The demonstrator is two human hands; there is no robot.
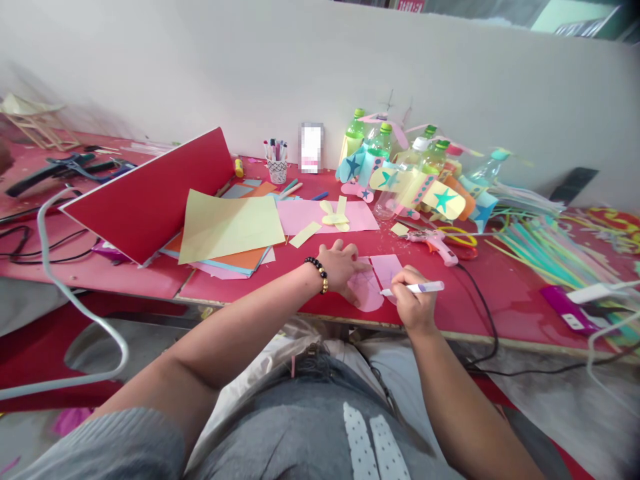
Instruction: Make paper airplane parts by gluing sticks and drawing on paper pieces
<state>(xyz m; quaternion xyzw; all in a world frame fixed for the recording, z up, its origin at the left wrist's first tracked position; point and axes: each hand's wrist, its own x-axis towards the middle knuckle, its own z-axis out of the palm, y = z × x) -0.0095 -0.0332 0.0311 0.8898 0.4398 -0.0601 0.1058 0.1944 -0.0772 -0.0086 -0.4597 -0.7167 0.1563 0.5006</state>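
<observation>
My left hand (pixel 341 267), with a beaded bracelet at its wrist, lies with fingers spread over a rounded pink paper piece (pixel 369 297) near the table's front edge. Between thumb and fingers, my right hand (pixel 413 303) grips a white and purple marker (pixel 425 287). Its tip points down-left at the edge of the pink paper. Beside the rounded piece, a second pink paper piece (pixel 387 268) lies partly under the right hand. Part of the rounded piece is hidden by my left hand. Farther back, yellow paper cutouts (pixel 335 215) rest on a pink sheet (pixel 367 217).
A pink glue gun (pixel 434 245) lies to the right with its black cord. Decorated plastic bottles (pixel 385 143) stand behind it. Coloured paper sheets (pixel 233 227) are stacked on the left before a red board (pixel 165 193). A pen cup (pixel 277 171) stands near the wall.
</observation>
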